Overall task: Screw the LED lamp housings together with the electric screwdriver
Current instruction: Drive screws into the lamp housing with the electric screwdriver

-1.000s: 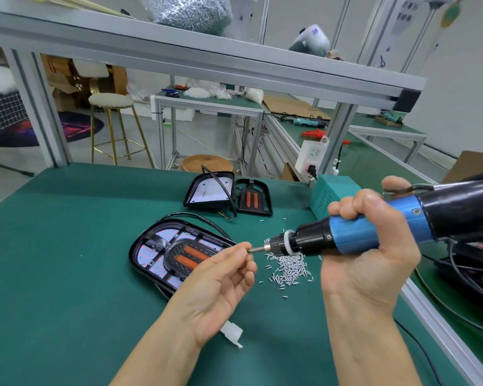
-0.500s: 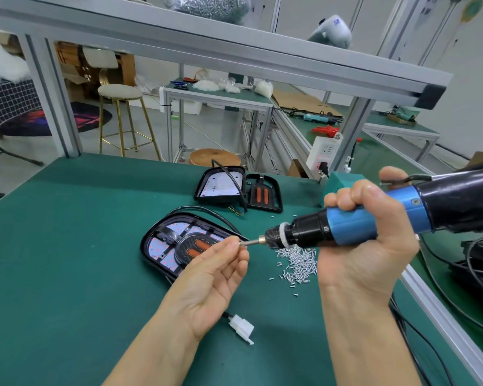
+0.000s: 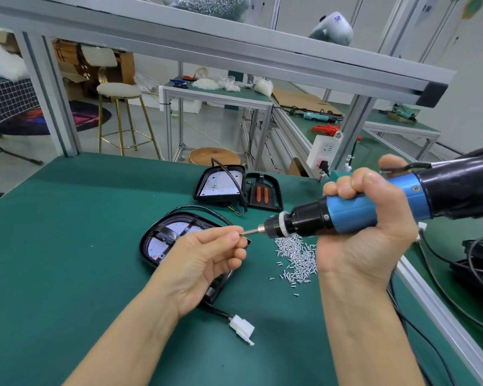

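The left hand (image 3: 204,263) fingers (image 3: 229,237) pinch a tiny, slippery screw at the bit; the right hand (image 3: 365,232) grips the stiff electric screwdriver (image 3: 352,210).

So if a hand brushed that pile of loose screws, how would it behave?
The screws would probably scatter: they lie loose on the mat, with strays already round the pile. Tiny and slim, they look light and fiddly to pinch. Being cylindrical, some may roll a little.
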The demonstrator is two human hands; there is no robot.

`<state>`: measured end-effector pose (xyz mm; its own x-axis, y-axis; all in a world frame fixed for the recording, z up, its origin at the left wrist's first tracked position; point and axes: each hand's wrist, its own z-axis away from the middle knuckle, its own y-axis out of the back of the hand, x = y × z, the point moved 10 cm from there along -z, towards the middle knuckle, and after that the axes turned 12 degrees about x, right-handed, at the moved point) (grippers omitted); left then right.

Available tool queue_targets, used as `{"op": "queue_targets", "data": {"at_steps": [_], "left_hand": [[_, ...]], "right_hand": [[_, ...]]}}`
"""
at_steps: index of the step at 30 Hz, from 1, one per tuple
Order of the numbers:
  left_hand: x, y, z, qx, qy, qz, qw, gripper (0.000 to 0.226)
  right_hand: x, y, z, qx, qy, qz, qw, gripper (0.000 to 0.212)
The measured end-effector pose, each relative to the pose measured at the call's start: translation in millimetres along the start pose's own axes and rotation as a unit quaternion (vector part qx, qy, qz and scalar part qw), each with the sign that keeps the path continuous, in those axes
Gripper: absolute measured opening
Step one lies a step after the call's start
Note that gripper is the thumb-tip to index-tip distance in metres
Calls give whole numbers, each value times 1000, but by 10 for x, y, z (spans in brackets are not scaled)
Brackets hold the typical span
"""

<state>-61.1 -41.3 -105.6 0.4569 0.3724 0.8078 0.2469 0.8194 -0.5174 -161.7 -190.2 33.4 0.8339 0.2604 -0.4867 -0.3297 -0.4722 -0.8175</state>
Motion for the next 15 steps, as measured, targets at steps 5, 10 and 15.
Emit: {"op": "queue_targets", "data": {"at_steps": [5, 10, 15], "left_hand": [[284, 72, -87, -12, -102, -193, 976, 8], [374, 125, -266, -9, -145, -276, 950, 15], [397, 326, -416, 46, -149, -299, 942, 17]], "right_hand": [[160, -20, -50, -1, -15, -3, 1000, 24], [392, 15, -112, 1, -27, 11, 1000, 25], [539, 148, -247, 18, -28, 30, 999, 26]]}}
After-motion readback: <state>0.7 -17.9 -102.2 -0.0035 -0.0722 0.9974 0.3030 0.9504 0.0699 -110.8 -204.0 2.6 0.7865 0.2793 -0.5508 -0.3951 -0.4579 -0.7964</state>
